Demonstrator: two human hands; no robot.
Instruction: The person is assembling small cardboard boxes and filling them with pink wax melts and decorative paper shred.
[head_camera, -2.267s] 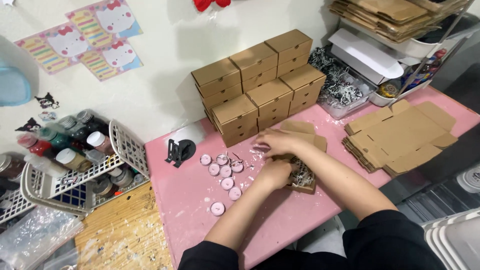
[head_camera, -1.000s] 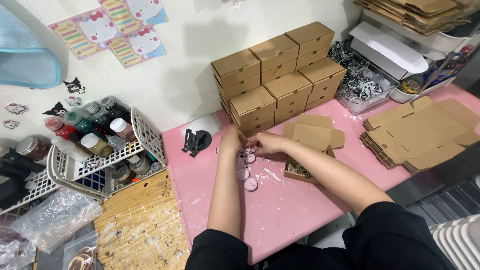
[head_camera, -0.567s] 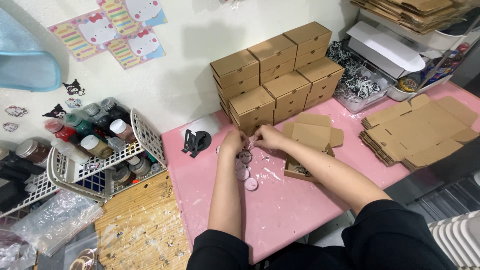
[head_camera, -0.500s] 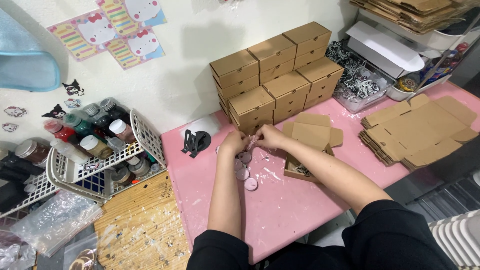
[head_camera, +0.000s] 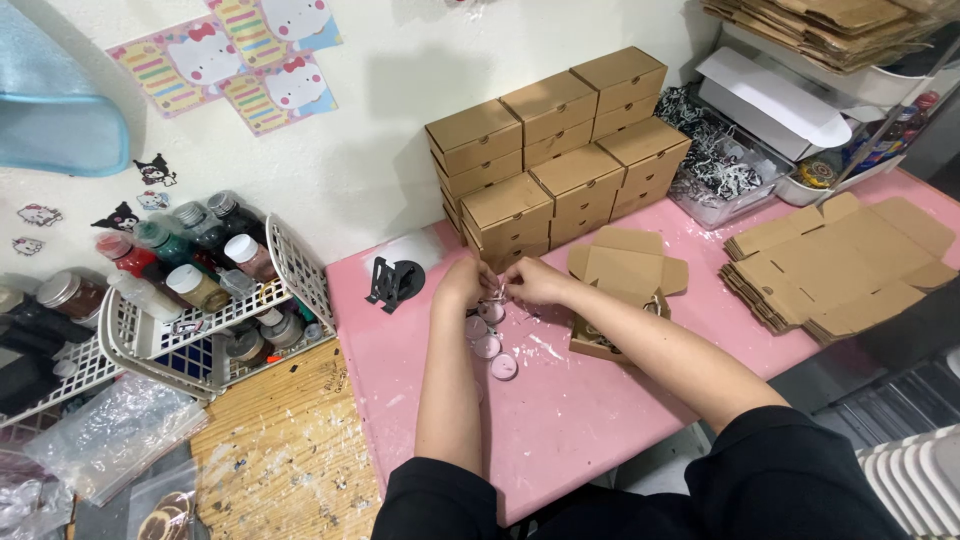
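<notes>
Your hands met over the pink counter (head_camera: 560, 430), the left hand (head_camera: 463, 283) and right hand (head_camera: 532, 280) with fingertips drawn together around one small pink disc (head_camera: 492, 310), pinching it or something thin fixed to it; it was too small to tell which, and whether the grip was firm I cannot tell. By the look of it you were in the middle of fiddly work on that single disc, held just above the counter, while two more discs (head_camera: 487, 347) lay flat in a short row below your hands, the nearest to you at the row's end. Any move from there would have called for fine fingertip control, since the piece was tiny and light. Just to the right of your right forearm sat an open box (head_camera: 625, 275) of plain brown card, its flaps spread and something dark and tangled inside. Behind it, against the wall, closed boxes (head_camera: 555, 150) of the same matte card were stacked in tidy blocks, and flat box blanks (head_camera: 840, 265) lay piled at the right of the counter. A clear tub of shredded paper (head_camera: 720, 170) stood near the stack. The counter's pink top looked smooth but scuffed with white smears. A small black stand (head_camera: 393, 282) stood left of your hands, and beyond the counter's edge a white basket (head_camera: 290, 270) held round-capped paint jars (head_camera: 190, 265).
</notes>
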